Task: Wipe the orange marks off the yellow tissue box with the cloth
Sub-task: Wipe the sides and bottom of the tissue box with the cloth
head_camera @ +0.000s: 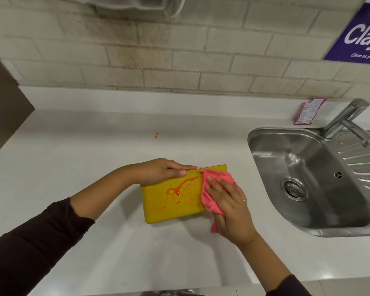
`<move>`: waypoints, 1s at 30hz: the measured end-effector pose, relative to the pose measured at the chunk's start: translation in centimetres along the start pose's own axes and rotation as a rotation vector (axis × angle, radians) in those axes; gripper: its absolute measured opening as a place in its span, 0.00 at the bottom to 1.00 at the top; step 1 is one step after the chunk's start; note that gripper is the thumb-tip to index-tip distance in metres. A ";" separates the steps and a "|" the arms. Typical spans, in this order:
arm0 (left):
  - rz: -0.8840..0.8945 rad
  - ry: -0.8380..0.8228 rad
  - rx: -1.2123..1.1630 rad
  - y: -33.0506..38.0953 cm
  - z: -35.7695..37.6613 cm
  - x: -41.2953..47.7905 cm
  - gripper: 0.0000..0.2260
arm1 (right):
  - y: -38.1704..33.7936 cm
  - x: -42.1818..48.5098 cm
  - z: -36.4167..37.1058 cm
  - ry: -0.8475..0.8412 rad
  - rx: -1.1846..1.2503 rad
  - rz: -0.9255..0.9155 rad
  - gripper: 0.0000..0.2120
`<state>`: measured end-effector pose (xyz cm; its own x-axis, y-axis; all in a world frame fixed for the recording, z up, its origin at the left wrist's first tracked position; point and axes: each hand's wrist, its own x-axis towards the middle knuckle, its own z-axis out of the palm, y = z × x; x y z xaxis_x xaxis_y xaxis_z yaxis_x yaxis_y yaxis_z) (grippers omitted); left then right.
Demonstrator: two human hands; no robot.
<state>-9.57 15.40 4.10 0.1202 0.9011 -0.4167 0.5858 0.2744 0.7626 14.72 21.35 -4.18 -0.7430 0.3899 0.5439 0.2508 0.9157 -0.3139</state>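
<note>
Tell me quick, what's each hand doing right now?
Left hand: open, fingers straight, steadying the box.
Right hand: open, flat, pressing the cloth onto the box.

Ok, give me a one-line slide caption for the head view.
Left hand steadies the yellow tissue box while the right hand presses a pink cloth beside the orange marks.
</note>
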 end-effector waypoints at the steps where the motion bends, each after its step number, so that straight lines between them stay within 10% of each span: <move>1: -0.002 -0.001 0.002 0.0 0.0 0.0 0.12 | -0.1 0.3 0.1 0.052 0.005 0.030 0.21; 7: -0.002 0.002 0.029 0.0 0.3 0.0 0.12 | -3.9 2.4 2.9 0.194 0.147 0.337 0.24; 13: 0.011 0.024 0.060 0.2 0.4 -0.1 0.11 | -2.2 0.1 1.7 -0.025 0.034 0.022 0.22; 21: 0.022 0.002 0.101 0.4 0.3 -0.1 0.15 | -3.6 2.2 2.8 0.138 0.138 0.272 0.22; 25: -0.014 0.024 0.084 -0.1 0.2 0.2 0.27 | -3.8 1.5 2.6 -0.016 0.115 0.075 0.21; 30: 0.024 -0.001 0.115 -0.1 0.2 0.0 0.14 | -1.2 0.5 0.8 0.026 0.223 0.098 0.20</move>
<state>-9.45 15.32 3.96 0.1362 0.9065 -0.3996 0.6709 0.2124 0.7105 13.59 20.31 -4.14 -0.7052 0.4809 0.5210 0.1759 0.8305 -0.5284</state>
